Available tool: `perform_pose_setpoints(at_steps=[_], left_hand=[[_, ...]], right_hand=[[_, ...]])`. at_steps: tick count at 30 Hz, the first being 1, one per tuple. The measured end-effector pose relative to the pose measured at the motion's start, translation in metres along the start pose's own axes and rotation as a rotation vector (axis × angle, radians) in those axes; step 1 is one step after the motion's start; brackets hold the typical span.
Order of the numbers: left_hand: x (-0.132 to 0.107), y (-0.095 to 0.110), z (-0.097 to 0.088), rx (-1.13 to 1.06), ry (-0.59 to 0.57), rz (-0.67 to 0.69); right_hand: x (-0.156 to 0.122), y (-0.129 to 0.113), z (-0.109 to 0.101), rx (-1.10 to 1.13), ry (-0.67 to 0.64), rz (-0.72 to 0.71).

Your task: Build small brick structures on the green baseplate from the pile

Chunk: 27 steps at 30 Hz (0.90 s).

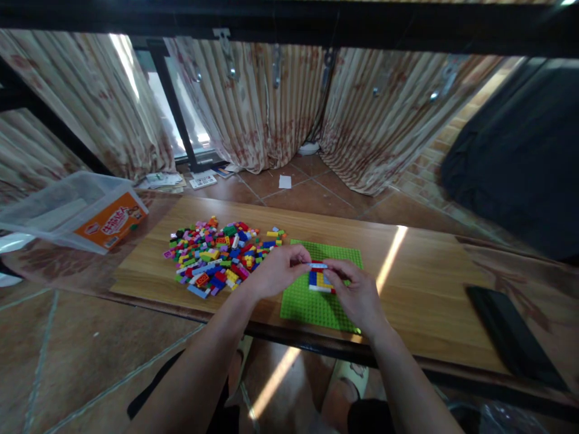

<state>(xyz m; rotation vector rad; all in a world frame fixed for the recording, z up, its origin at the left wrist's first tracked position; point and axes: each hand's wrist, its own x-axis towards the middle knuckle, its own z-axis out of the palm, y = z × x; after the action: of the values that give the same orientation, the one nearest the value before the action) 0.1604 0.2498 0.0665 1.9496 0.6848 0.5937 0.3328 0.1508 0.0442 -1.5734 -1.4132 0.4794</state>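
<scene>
A long, thin light-blue brick (318,266) is pinched at its two ends between my left hand (283,269) and my right hand (357,292). Both hands hover over a green studded baseplate (301,304). Just below the held brick, a small patch of blue, yellow, white and red bricks (319,282) sits on the plate, partly covered by my right fingers. Whether the light-blue brick touches the bricks under it I cannot tell. Left of the baseplate, near my left wrist, spreads a pile of loose coloured bricks (212,259).
A clear plastic box (58,211) with an orange label stands at the table's left end. On the right lies a dark flat object (511,331). The wooden board (429,289) bears the bricks and baseplate. Curtains (271,108) hang beyond the table.
</scene>
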Motion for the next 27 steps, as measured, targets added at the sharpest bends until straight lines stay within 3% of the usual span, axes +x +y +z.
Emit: perform_pose_setpoints(at_steps=[6, 10, 15, 27], left_hand=[[0.003, 0.006, 0.016, 0.041, -0.025, -0.023], [0.004, 0.002, 0.015, 0.154, 0.026, -0.07], [0.008, -0.01, 0.013, 0.251, 0.112, -0.177], [0.015, -0.005, 0.026, 0.372, 0.096, -0.214]], right_hand=[[-0.003, 0.007, -0.014, -0.155, -0.029, -0.021], [-0.006, 0.014, -0.02, -0.27, -0.082, -0.004], [-0.003, 0.019, -0.015, -0.301, -0.064, -0.006], [0.004, 0.02, -0.003, -0.239, -0.012, 0.099]])
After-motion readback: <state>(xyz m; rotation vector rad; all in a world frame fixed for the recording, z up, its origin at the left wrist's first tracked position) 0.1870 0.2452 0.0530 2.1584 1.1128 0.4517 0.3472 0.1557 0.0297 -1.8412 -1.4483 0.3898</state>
